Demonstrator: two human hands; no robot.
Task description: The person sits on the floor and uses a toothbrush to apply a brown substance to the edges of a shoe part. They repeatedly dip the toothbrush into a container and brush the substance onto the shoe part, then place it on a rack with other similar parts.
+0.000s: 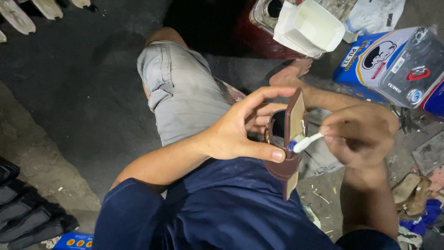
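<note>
Left hand (231,132) pinches light, stiff brown sandal (287,141) by sole edges; right hand (358,136) grips toothbrush (305,142), bristles probably on insole.

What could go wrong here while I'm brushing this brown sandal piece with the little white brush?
The left hand pinches the brown sandal piece close to where the white brush in the right hand touches it, so whatever is on the bristles could smear onto the fingers. It could also drip onto the dark blue shorts right below.
</note>
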